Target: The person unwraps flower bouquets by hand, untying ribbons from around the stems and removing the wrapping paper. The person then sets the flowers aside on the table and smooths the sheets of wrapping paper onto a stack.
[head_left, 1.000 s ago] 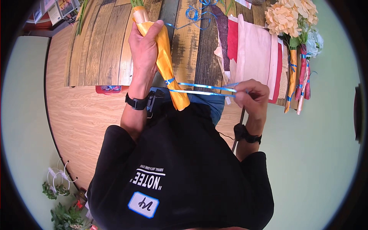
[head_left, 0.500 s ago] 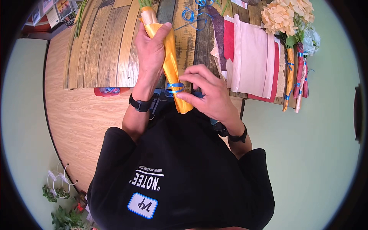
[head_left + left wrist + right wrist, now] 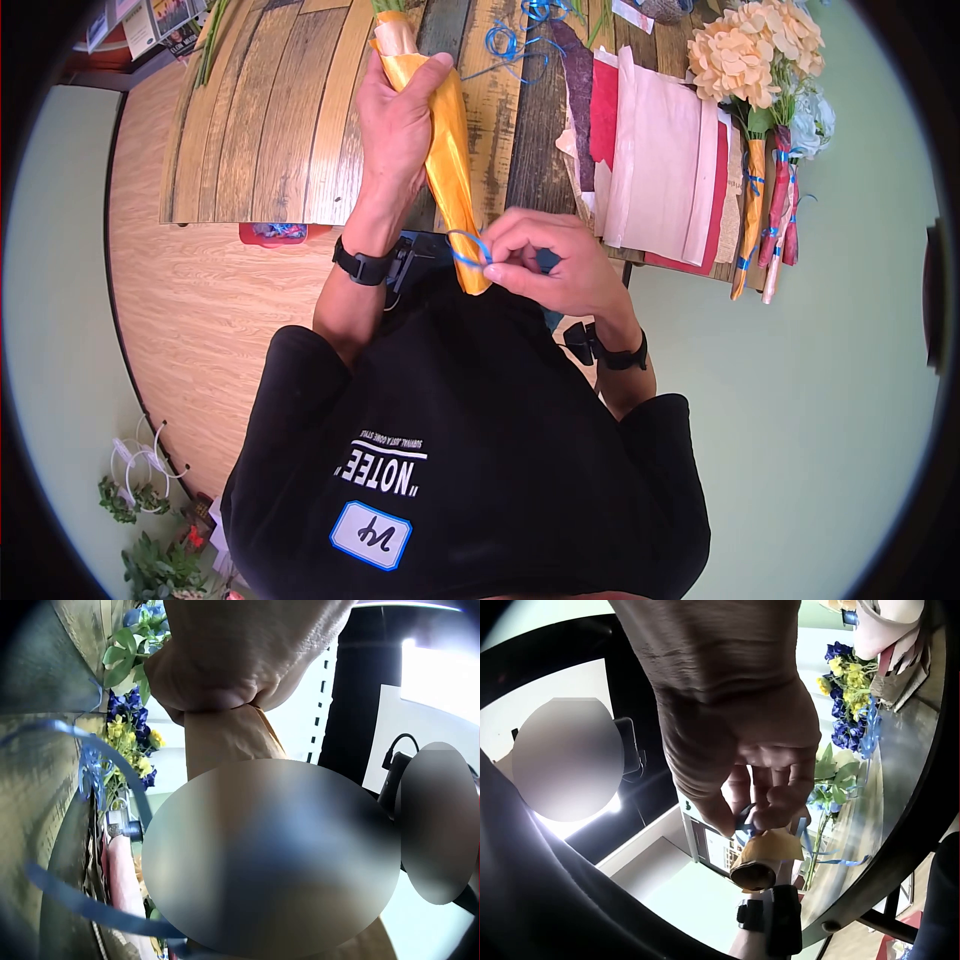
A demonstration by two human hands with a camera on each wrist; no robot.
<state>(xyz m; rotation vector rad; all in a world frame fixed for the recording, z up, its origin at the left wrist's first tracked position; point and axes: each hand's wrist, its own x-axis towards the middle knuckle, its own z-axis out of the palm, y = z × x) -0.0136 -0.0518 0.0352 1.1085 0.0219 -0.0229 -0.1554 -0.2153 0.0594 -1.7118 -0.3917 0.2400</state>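
A bundle of stems in yellow wrapping paper [image 3: 450, 180] slants down over the table's front edge, its bare lower end toward the person's lap. Gripping its upper part is the left hand [image 3: 395, 130], thumb along the paper. Blue ribbon [image 3: 462, 247] loops around the bundle near the lower end. The right hand [image 3: 555, 262] pinches that ribbon at the paper's right side. In the right wrist view, fingertips of the right hand [image 3: 742, 742] meet on the ribbon just by the open paper end [image 3: 776, 846]. Loose ribbon [image 3: 97, 907] curves across the left wrist view.
Curled blue ribbon [image 3: 505, 40] lies at the table's back. Right of it are stacked sheets of pink paper [image 3: 655, 160] and red paper [image 3: 604, 110]. Finished-looking wrapped flowers [image 3: 735, 60] lie at the right edge. A red container [image 3: 270, 233] shows below the table's front edge.
The right hand has come in from the far right to the bundle. Ribbon strands stretched taut one second ago now form a loop near the lower end. The left hand keeps its grip.
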